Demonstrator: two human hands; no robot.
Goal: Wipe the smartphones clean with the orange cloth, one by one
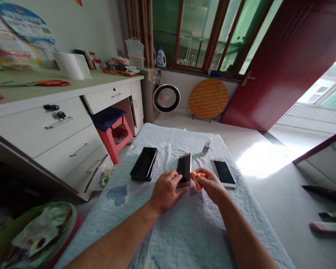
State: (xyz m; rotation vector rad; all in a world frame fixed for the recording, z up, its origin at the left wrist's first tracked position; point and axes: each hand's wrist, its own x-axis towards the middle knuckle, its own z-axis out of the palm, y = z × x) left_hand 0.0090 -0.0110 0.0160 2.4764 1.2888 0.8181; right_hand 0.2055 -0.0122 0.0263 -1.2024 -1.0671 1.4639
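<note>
The left grip is closed on a phone, with some fingers lying over the dark screen and the thumb near its lower edge. The right grip is pinching an orange cloth, and this cloth is at the right edge of the same phone, near the lower corner. The phone is in the middle of the bench, which has a light blue quilted cover, and it is tilted; whether it also touches the cover, I cannot tell. To the left of it, well apart from the left grip, a black phone lies on top of another dark one, with the screen upward. On the other side, just beyond the right grip, a white phone lies flat, also with its screen up. A small bottle with a white top stands upright behind the cloth, nearer to the far end of the bench. Further to the left there are white drawers and a pink stool with a dark blue cushion. Beyond the far end, a washer has its round door open, and a round wooden board leans near the wall.
</note>
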